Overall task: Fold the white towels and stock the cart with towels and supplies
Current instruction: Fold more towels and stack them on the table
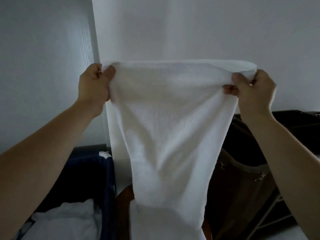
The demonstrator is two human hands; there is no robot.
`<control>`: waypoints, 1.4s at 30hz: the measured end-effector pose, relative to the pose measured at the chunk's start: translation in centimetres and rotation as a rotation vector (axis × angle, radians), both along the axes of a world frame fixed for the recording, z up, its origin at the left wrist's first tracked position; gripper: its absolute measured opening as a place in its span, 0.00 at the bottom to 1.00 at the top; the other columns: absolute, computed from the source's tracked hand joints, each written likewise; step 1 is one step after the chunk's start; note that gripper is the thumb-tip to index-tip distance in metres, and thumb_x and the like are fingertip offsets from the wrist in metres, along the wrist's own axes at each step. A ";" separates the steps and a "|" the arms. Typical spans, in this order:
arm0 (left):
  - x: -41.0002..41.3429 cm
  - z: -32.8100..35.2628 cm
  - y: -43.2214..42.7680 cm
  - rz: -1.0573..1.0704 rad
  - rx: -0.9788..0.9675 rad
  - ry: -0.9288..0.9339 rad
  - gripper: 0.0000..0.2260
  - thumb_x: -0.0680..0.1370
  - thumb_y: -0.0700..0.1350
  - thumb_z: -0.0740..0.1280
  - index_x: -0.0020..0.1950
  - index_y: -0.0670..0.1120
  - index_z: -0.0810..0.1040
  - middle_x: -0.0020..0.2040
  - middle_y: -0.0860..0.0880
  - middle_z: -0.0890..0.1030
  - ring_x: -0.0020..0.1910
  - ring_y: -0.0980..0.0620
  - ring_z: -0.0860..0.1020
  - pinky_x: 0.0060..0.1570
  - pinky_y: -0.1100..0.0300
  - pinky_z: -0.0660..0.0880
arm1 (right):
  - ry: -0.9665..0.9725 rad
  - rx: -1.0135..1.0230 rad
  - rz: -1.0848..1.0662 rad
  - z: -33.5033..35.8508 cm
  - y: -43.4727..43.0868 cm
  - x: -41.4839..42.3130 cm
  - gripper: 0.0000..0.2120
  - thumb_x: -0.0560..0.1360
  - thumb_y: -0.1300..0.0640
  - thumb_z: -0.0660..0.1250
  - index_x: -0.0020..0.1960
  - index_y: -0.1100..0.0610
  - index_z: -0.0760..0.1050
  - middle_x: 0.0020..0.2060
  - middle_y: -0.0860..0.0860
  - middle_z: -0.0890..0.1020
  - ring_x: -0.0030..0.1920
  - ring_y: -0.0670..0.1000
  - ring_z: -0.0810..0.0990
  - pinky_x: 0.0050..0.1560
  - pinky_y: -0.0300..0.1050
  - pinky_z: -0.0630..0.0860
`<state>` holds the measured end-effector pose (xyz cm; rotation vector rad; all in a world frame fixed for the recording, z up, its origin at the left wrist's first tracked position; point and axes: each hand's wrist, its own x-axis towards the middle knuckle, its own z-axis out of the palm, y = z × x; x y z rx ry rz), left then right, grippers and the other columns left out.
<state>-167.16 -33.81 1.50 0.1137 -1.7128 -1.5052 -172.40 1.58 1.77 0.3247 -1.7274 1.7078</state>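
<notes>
A white towel (169, 129) hangs in front of me, stretched out by its top edge at about chest height against a white wall. My left hand (94, 85) grips the towel's top left corner with curled fingers. My right hand (252, 89) pinches the top right corner. The towel's lower part narrows and drops out of the bottom of the view, hiding what is behind it.
A dark blue fabric bin (90, 179) at the lower left holds crumpled white linen (69, 220). At the right stands a dark brown cart (245, 187) with a fabric bag and metal frame, and a black tray (292, 122) behind it. A wooden surface (123, 205) shows beneath.
</notes>
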 end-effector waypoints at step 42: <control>8.5 -7.4 6.5 -0.014 0.209 -0.133 0.04 0.81 0.38 0.66 0.47 0.46 0.74 0.48 0.45 0.76 0.51 0.44 0.76 0.47 0.48 0.83 | -0.268 0.101 0.409 -8.6 6.0 0.0 0.04 0.78 0.61 0.69 0.48 0.53 0.77 0.46 0.55 0.84 0.42 0.57 0.86 0.51 0.57 0.83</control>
